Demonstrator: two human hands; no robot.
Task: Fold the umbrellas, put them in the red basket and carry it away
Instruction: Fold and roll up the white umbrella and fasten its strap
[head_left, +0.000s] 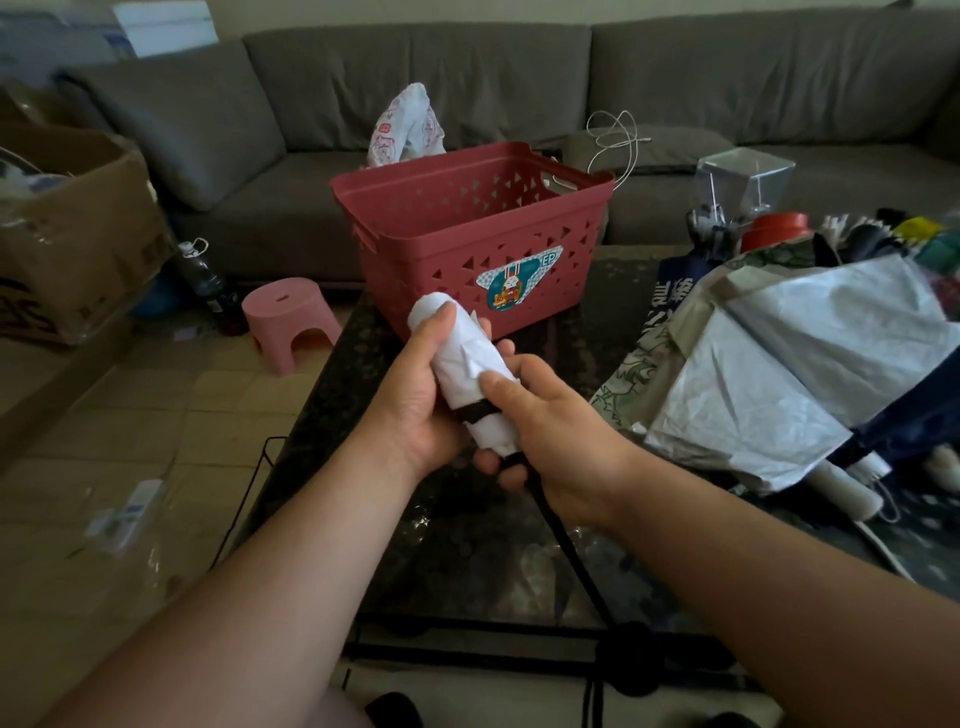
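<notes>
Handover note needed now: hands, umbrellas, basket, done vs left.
Left hand grips the rolled white umbrella near its top. Right hand grips its lower end, thumb on the fabric. Black strap is wrapped round it.
Red basket stands on the table behind it; no umbrella visible inside.
Unfolded umbrellas lie piled at right.
Done: white one rolled. Left: drop it in, fold the pile, carry basket away.

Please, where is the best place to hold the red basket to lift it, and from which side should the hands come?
Probably by the handle slots under the rim of the red basket: one shows on its left end wall, and the right end likely has a matching one. Come from both ends, fingers hooked under the rim. It stands upright on the table, with both ends free.
</notes>
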